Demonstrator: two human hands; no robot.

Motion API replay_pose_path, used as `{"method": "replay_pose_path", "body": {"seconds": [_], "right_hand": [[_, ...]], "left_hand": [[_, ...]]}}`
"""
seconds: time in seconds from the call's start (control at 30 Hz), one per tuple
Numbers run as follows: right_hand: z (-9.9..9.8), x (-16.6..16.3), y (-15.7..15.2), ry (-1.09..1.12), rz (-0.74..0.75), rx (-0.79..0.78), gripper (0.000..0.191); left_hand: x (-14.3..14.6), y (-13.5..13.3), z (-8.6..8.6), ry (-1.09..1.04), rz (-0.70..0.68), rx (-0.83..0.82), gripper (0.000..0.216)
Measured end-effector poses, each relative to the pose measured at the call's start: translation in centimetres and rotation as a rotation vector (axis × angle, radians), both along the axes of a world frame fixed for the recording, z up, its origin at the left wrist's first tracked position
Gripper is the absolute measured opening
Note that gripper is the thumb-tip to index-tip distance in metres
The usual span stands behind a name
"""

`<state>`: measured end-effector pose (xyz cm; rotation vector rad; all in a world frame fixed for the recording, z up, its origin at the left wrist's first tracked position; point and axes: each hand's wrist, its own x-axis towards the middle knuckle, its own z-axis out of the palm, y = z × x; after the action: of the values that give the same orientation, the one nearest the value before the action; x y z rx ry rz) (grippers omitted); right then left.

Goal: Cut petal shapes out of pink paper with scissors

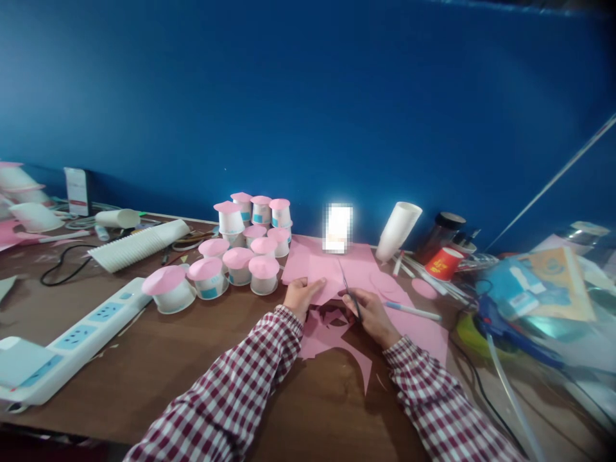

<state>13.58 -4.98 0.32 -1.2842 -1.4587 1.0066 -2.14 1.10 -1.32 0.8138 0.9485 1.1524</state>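
The right hand (370, 316) is gripping the scissors (344, 280), its fingers wrapping the handles; how wide the blades are standing is too hard to tell. The left hand (304, 298) is pinching the pink paper (331, 291) just left of the scissors, thumb on top, and the blades are meeting that paper. Below the scissors, pink scraps (320, 340) with curved edges are lying on the counter (298, 410). Just right of the scissors, a marker (414, 311) is resting on pink sheets.

Left of the scissors, a cluster of white cups (168, 299) is standing, apparently upside down, each wearing a shallow pink cone; some at the back are sitting on other cups, and their insides are staying hidden. Farther left, a ridged stack of nested cups (139, 245) is lying on its side beyond a power strip (108, 311).

Behind and right of the scissors, a tall white cup stack (397, 234) is leaning. Past it, a red cup (443, 264) is standing near a dark jar (436, 237) with a black lid; the jar's contents are not showing clearly. Far right of the scissors, a blue glue gun (510, 333) is lying over a yellow container (466, 335), whose inside is too blurred to read.
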Motion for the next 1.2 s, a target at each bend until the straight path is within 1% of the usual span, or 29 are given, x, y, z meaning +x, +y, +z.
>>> {"method": "replay_pose_path", "body": {"seconds": [0.17,0.33,0.7,0.87,1.2], "right_hand": [[0.09,-0.15,-0.02,0.028,-0.002,-0.006,0.033],[-0.1,-0.1,0.08,0.017,-0.007,-0.015,0.035],[0.3,-0.12,-0.06,0.012,-0.01,-0.017,0.036],[0.32,-0.16,-0.02,0.007,-0.011,-0.037,0.036],[-0.01,0.07,0.02,-0.006,0.014,-0.014,0.034]], "left_hand": [[-0.05,-0.03,0.09,-0.021,-0.013,-0.011,0.037],[-0.1,-0.09,0.27,-0.029,-0.017,-0.018,0.038],[-0.19,0.09,-0.25,-0.044,-0.024,0.012,0.034],[-0.2,0.24,-0.11,-0.068,-0.021,0.015,0.034],[-0.31,0.21,0.12,-0.043,-0.013,0.006,0.032]]}}
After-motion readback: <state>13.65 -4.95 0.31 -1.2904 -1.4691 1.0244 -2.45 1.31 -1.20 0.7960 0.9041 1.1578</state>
